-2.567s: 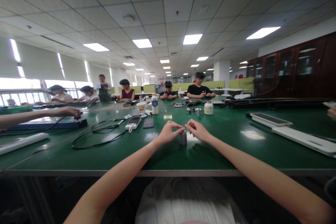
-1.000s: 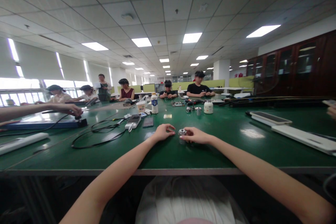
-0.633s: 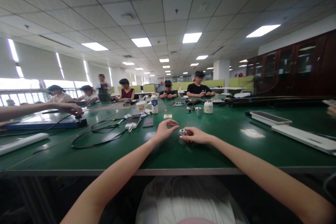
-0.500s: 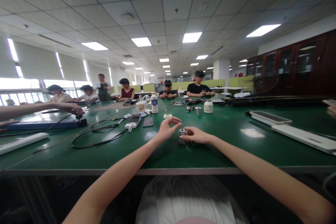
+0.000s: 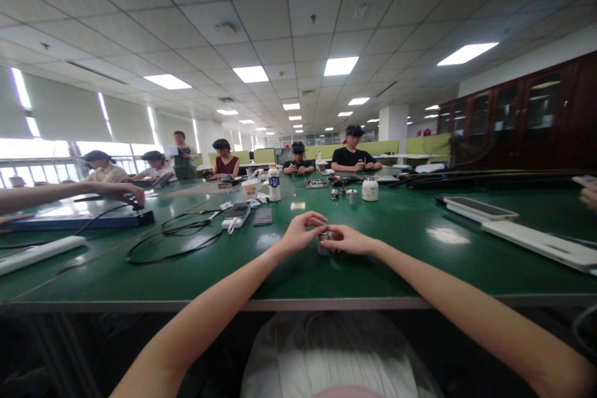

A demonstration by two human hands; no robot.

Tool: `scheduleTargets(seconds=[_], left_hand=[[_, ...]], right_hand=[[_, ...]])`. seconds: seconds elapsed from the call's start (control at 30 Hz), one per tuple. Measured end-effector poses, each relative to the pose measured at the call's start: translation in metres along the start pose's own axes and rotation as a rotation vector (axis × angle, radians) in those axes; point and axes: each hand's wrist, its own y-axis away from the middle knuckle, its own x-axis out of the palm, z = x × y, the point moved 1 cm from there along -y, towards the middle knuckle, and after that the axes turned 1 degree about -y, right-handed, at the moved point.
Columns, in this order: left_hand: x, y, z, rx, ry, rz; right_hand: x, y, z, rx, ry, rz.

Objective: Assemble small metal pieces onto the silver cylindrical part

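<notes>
A small silvery metal cylinder stands upright on the green table, close in front of me. My right hand grips it from the right side, thumb and fingers closed about its upper part. From the left, my left hand curves over its top, with thumb and fingertips closed at the upper rim. The fingers of both hands partly cover the top of the cylinder, so details there are hidden.
Farther back stand another metal cylinder, a white jar, a white-and-blue bottle and a cup. A cabled white handheld device lies left. A long white device lies right. A co-worker's hand works far left.
My left hand has moved right and slightly down, from beside the metal cylinder onto its top, and its fingers have closed in. My right hand keeps its hold.
</notes>
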Motion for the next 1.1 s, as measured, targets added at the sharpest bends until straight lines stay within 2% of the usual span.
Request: scheduleTargets(seconds=[0.13,0.27,0.53,0.7,0.77,0.97,1.1], left_hand=[[-0.001,-0.001,0.003,-0.039,0.054,0.022],[-0.002,-0.002,0.003,-0.07,0.089,-0.004],[-0.006,0.0,-0.001,-0.057,-0.102,-0.121],[0.0,0.002,-0.001,-0.031,-0.042,-0.019],[0.001,0.002,-0.002,-0.022,-0.054,-0.038],[-0.01,-0.003,0.0,0.01,-0.244,-0.257],[-0.024,-0.001,0.022,-0.146,-0.416,-0.191]], right_hand=[[0.0,-0.001,-0.003,0.018,-0.014,-0.003],[0.001,0.0,0.001,0.001,-0.032,0.013],[0.0,0.002,0.005,0.003,-0.013,0.007],[0.001,0.001,0.004,0.002,-0.016,0.003],[0.001,0.001,0.004,-0.001,-0.016,0.005],[0.0,0.002,0.005,0.021,0.001,0.004],[0.001,0.002,0.005,0.005,-0.018,0.012]])
